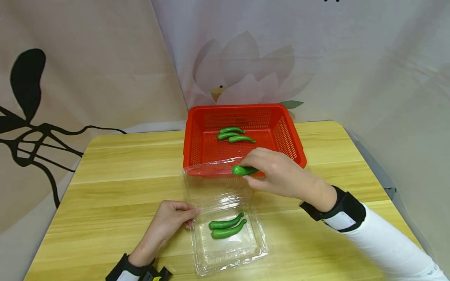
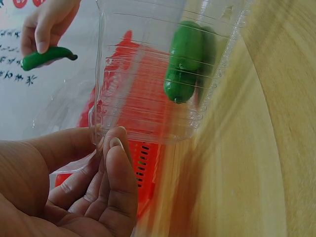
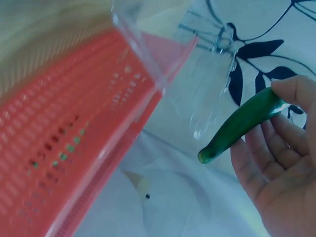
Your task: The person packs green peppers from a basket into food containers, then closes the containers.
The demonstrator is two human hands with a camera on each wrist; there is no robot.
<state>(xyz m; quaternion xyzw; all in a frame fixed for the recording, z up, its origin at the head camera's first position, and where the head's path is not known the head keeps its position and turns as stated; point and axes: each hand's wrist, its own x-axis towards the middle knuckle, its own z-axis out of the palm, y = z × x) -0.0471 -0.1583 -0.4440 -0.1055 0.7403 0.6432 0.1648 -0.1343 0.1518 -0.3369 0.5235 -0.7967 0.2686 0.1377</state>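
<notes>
In the head view, my right hand (image 1: 281,173) pinches a green chili pepper (image 1: 242,170) between thumb and fingers, above the raised lid and the front rim of the red basket. The right wrist view shows this pepper (image 3: 242,121) with its stem end sticking out. At the left edge of the clear plastic clamshell box (image 1: 232,251), my left hand (image 1: 166,220) pinches the side near the hinge. Two green chili peppers (image 1: 228,233) lie side by side in the box's base. Its lid (image 1: 214,191) is folded back, leaning toward the basket.
Behind the box stands the red perforated basket (image 1: 297,150), with three green chili peppers (image 1: 241,139) on its floor. Everything rests on a wooden table (image 1: 130,168). A printed cloth (image 1: 105,70) hangs behind the table's far edge.
</notes>
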